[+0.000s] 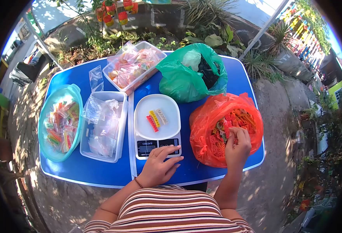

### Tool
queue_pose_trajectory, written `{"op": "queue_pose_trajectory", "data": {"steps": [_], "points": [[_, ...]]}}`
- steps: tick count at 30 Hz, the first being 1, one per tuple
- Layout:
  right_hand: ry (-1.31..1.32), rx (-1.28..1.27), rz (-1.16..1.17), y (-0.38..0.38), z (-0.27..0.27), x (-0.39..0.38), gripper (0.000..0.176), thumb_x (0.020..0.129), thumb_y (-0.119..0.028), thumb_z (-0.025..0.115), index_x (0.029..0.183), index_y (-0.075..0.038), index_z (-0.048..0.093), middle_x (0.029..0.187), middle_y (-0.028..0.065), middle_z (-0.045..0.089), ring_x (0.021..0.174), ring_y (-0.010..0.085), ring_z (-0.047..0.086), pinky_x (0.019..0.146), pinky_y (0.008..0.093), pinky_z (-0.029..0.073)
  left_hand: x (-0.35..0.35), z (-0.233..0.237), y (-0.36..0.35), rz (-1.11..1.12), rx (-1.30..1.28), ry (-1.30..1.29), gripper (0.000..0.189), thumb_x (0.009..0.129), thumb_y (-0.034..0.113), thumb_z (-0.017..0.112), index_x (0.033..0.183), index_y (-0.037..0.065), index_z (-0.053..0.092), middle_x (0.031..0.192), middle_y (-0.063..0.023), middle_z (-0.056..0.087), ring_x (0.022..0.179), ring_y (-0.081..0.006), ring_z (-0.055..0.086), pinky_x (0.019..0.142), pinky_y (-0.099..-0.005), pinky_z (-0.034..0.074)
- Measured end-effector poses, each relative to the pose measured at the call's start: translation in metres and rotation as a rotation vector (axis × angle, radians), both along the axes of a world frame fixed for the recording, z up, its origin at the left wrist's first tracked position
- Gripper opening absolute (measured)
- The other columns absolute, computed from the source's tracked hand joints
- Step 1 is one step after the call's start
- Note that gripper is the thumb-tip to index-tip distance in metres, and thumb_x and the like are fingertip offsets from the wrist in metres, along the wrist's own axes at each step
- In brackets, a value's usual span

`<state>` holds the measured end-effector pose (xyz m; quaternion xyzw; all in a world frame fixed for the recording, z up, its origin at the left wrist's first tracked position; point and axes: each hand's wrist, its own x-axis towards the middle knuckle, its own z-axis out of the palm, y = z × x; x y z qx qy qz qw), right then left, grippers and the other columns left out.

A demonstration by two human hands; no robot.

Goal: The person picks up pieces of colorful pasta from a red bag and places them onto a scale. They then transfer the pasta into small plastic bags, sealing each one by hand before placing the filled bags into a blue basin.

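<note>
My left hand point(162, 166) hovers at the front of the white kitchen scale point(139, 142), fingers stretched out over its display, holding nothing. On the scale's white plate point(143, 108) lie three patterned strips: a red strip point(152, 123), a yellow strip point(155, 118) and a whitish strip point(161, 116). At the open red plastic bag point(202, 120), my right hand point(239, 145) is pinched closed, with a pinkish-red strip point(228, 122) at its fingertips. Inside the bag, red, orange and some green pieces point(242, 119) are heaped.
A green plastic bag point(174, 83) stands behind the red one. Left of the scale are a clear tub of small plastic bags point(103, 145), a tub of filled packets point(134, 66) and a teal basin point(77, 91) of packets. All stand on a blue folding table point(149, 86).
</note>
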<state>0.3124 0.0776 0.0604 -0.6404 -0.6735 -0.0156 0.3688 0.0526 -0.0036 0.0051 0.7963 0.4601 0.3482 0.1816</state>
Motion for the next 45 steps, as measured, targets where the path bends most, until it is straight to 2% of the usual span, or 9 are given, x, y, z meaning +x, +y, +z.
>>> {"op": "queue_pose_trajectory", "data": {"steps": [11, 15, 18, 21, 25, 28, 35, 40, 45], "points": [[-0.021, -0.128, 0.225, 0.008, -0.009, -0.006, 0.024, 0.087, 0.001, 0.064, 0.108, -0.005, 0.075, 0.100, 0.0137, 0.071, 0.097, 0.0324, 0.064, 0.089, 0.0432, 0.051, 0.013, -0.002, 0.007, -0.073, 0.033, -0.029, 0.040, 0.082, 0.013, 0.081, 0.121, 0.015, 0.072, 0.143, -0.0079, 0.060, 0.129, -0.0291, 0.058, 0.106, -0.0450, 0.045], [-0.261, -0.176, 0.155, 0.018, -0.016, -0.019, 0.022, 0.084, -0.004, 0.069, 0.105, -0.006, 0.075, 0.100, 0.0131, 0.069, 0.093, 0.0336, 0.062, 0.088, 0.0453, 0.051, 0.016, -0.003, 0.006, -0.086, 0.024, -0.030, 0.040, 0.082, 0.012, 0.081, 0.121, 0.015, 0.072, 0.143, -0.0079, 0.060, 0.129, -0.0291, 0.058, 0.106, -0.0448, 0.045], [-0.166, -0.106, 0.160, 0.019, -0.018, -0.017, 0.020, 0.085, -0.006, 0.072, 0.105, -0.005, 0.075, 0.103, 0.0136, 0.068, 0.094, 0.0347, 0.064, 0.088, 0.0451, 0.052, 0.013, -0.001, 0.005, -0.063, 0.024, -0.033, 0.040, 0.082, 0.011, 0.081, 0.120, 0.015, 0.072, 0.142, -0.0082, 0.061, 0.129, -0.0290, 0.058, 0.106, -0.0444, 0.045], [0.180, 0.046, 0.162, 0.017, -0.015, -0.018, 0.016, 0.087, -0.005, 0.074, 0.102, -0.004, 0.075, 0.103, 0.0153, 0.068, 0.094, 0.0353, 0.066, 0.084, 0.0429, 0.054, 0.005, -0.001, 0.004, -0.012, 0.033, -0.037, 0.039, 0.081, 0.009, 0.081, 0.118, 0.014, 0.073, 0.139, -0.0089, 0.062, 0.128, -0.0289, 0.059, 0.105, -0.0440, 0.045], [0.672, 0.181, 0.212, 0.008, -0.007, -0.031, 0.015, 0.095, -0.002, 0.072, 0.109, 0.003, 0.069, 0.100, 0.0101, 0.070, 0.090, 0.0153, 0.069, 0.078, 0.0295, 0.057, -0.009, -0.001, 0.004, 0.078, 0.059, -0.079, 0.039, 0.080, 0.005, 0.081, 0.117, 0.013, 0.074, 0.136, -0.0101, 0.064, 0.126, -0.0289, 0.059, 0.104, -0.0436, 0.045], [0.979, -0.055, 0.262, 0.003, 0.005, -0.046, 0.019, 0.096, -0.002, 0.072, 0.113, 0.005, 0.066, 0.100, 0.0065, 0.070, 0.092, 0.0091, 0.067, 0.078, 0.0255, 0.056, -0.018, 0.000, 0.004, 0.148, 0.081, -0.111, 0.039, 0.079, 0.004, 0.081, 0.116, 0.013, 0.074, 0.133, -0.0106, 0.065, 0.122, -0.0303, 0.060, 0.103, -0.0432, 0.046], [0.488, -0.126, 0.482, 0.013, 0.000, -0.098, 0.018, 0.092, -0.002, 0.075, 0.109, 0.003, 0.071, 0.094, 0.0109, 0.074, 0.085, 0.0159, 0.072, 0.072, 0.0285, 0.056, -0.046, 0.010, -0.001, 0.322, 0.102, -0.131, 0.034, 0.082, 0.005, 0.079, 0.116, 0.009, 0.073, 0.130, -0.0129, 0.065, 0.118, -0.0308, 0.061, 0.098, -0.0403, 0.049], [0.372, -0.162, 0.599, 0.027, -0.010, -0.135, 0.018, 0.091, -0.002, 0.070, 0.109, 0.001, 0.073, 0.094, 0.0159, 0.073, 0.081, 0.0307, 0.071, 0.071, 0.0379, 0.057, -0.062, 0.011, -0.009, 0.369, 0.073, -0.200, 0.035, 0.083, 0.004, 0.078, 0.118, 0.008, 0.073, 0.131, -0.0140, 0.064, 0.115, -0.0295, 0.061, 0.095, -0.0379, 0.050], [0.231, -0.188, 0.627, 0.050, -0.039, -0.150, 0.021, 0.092, 0.000, 0.069, 0.112, 0.001, 0.073, 0.095, 0.0162, 0.073, 0.080, 0.0276, 0.072, 0.071, 0.0355, 0.058, -0.069, 0.009, -0.015, 0.387, 0.049, -0.241, 0.037, 0.083, 0.003, 0.079, 0.119, 0.007, 0.073, 0.132, -0.0138, 0.064, 0.113, -0.0282, 0.061, 0.094, -0.0369, 0.050]]}}
